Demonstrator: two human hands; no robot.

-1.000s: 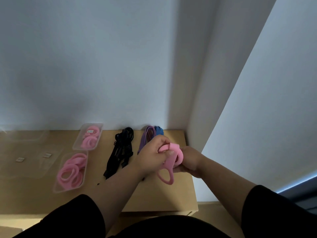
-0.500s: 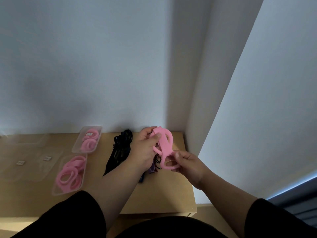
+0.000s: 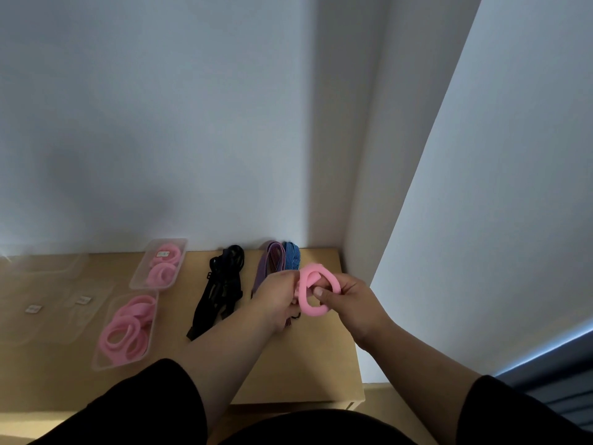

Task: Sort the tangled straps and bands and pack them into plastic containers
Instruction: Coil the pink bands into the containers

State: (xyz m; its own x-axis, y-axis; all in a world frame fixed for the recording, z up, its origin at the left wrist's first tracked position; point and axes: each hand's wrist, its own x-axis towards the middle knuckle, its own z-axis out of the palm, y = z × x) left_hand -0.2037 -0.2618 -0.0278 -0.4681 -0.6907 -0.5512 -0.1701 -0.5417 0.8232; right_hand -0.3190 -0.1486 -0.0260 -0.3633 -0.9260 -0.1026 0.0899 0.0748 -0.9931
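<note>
Pink band [image 3: 313, 292] gripped between both hands above the counter [image 3: 314, 358].
Left hand [image 3: 278, 295] and right hand [image 3: 348, 301] each pinch it with curled fingers, near the purple and blue straps [image 3: 279, 260].

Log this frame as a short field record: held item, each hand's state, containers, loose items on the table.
held item: pink band, coiled, above the table
left hand: grips the band
right hand: pinches the band
near container: pink bands inside
far container: pink bands inside
loose items: black straps; purple band; blue band
</note>
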